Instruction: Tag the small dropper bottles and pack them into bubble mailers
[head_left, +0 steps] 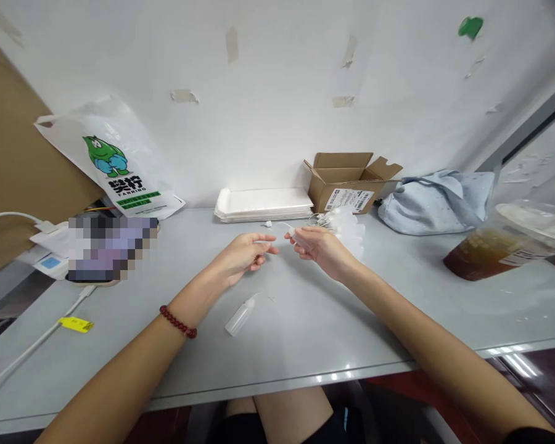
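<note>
My right hand [324,248] is closed around a small translucent plastic bottle [301,239], mostly covered by the fingers. From its top a thin white strand runs left toward a small white piece [268,224], perhaps its cap; whether the two are joined is unclear. Just left of it, my left hand [246,254] has its fingers stretched out and a little apart, with nothing visible in them. A similar clear bottle [239,317] with a thin tip lies on the table below my hands. Behind my right hand lies a pile of several translucent bottles [349,228].
White trays [266,213] are stacked by the wall beside an opened cardboard box [340,185]. A blue cloth bag [437,203] and a drink cup [485,253] stand right. Left are a plastic bag [120,160], a blurred phone [113,250] and a white cable [32,345].
</note>
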`<state>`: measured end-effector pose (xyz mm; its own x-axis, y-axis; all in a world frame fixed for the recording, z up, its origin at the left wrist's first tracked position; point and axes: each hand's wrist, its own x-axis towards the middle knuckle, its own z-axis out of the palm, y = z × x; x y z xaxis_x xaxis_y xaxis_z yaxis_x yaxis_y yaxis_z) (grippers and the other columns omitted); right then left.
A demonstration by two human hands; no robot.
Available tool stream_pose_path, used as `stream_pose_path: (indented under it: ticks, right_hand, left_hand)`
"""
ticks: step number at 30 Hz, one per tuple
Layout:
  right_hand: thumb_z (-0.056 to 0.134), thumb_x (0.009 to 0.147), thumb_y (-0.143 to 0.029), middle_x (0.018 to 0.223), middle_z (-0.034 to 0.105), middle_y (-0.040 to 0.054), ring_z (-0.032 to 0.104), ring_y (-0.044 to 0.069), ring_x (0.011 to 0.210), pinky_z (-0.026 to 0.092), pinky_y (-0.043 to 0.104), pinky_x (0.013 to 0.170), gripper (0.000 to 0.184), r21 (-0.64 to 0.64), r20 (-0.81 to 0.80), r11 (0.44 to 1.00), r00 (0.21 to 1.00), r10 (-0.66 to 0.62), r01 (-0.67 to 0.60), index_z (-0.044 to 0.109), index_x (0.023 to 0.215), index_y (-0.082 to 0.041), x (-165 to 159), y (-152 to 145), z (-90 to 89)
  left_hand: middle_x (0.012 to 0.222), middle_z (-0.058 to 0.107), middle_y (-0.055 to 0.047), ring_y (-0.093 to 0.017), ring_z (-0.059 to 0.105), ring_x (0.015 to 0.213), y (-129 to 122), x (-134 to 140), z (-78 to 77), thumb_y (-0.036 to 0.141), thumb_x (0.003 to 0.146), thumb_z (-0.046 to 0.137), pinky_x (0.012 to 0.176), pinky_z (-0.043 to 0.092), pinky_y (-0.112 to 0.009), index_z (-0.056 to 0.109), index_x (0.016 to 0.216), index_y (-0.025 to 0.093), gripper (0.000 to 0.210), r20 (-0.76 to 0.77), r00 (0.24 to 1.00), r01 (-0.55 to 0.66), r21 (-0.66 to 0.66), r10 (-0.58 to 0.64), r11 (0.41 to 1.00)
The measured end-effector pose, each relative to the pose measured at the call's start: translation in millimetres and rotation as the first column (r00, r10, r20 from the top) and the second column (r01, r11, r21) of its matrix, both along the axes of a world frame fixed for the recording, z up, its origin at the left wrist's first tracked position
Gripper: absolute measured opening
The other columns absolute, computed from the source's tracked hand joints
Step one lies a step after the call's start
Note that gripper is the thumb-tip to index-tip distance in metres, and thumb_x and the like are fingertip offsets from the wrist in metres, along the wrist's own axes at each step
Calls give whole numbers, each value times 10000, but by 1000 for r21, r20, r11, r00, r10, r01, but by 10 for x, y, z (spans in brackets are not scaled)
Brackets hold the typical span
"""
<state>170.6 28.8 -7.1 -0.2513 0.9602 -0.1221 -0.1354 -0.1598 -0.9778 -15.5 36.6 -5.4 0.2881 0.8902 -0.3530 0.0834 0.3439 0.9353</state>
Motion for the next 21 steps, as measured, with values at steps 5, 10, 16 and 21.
stream_pose_path:
  ticks: [5,10,16,21]
  right_hand:
    - [519,719,-309,731,496,4,353,61,504,258,252,505,198,-86,47,995,998,-45,49,615,717,-136,-11,-3,-4]
    - [508,684,-312,657,494,-4,330,68,486,214,252,475,180,-56,47,998,998,-31,34,575,669,-146,-38,-33,11]
    - [516,672,-305,561,422,-28,265,65,474,145,247,461,193,54,111,997,992,-54,49,450,545,-176,-71,-66,15]
    - [533,688,-304,571,412,-35,299,66,490,174,241,468,209,84,133,994,988,-80,70,415,565,-184,-83,-83,-2]
  left_hand:
    - [916,578,-40,-24,390,503,-52,67,26,134,849,446,437,305,-164,606,1012,136,228,-127,992,25,179,-2,983]
    - [1016,561,-49,-50,502,530,-48,85,-99,120,862,385,528,446,-225,502,1111,167,279,-279,958,188,423,-70,886]
    - [1076,559,-72,-115,673,698,-91,108,-131,192,906,384,771,539,-341,331,1271,211,369,-170,970,232,444,-173,865]
    - [1236,544,-148,-170,685,894,-154,148,-49,201,890,482,885,509,-385,288,1342,212,492,-104,976,219,400,-193,890]
